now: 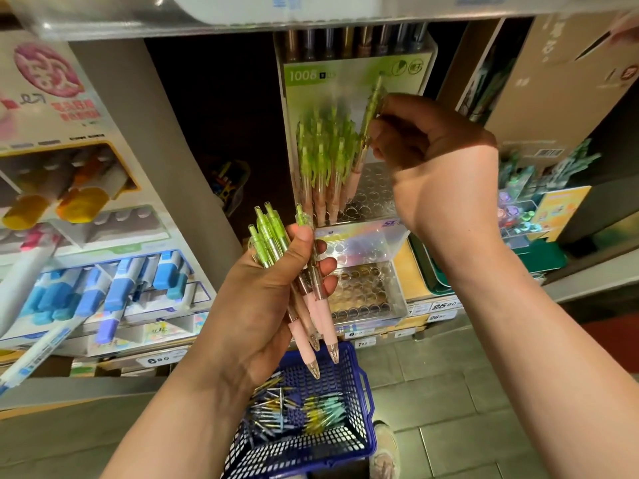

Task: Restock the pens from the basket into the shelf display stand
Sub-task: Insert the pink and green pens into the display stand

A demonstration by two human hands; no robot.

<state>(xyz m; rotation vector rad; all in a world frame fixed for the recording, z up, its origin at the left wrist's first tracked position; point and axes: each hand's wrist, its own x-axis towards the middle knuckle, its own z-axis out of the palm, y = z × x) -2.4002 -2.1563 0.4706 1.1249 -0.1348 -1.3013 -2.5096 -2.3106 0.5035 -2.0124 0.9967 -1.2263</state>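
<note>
Our left hand (276,288) wraps its grip round a bunch of spare pens (301,281) at six o'clock, keeping them handy, while our right hand (415,140) pinches one pen (368,115) over the stand (366,188) at twelve o'clock, above the basket (363,440).

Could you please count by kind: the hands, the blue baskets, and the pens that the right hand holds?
Hands: 2, left hand gripping a pen bundle, and right hand
Blue basket: 1
Green pen in right hand: 1
Total: 4
</note>
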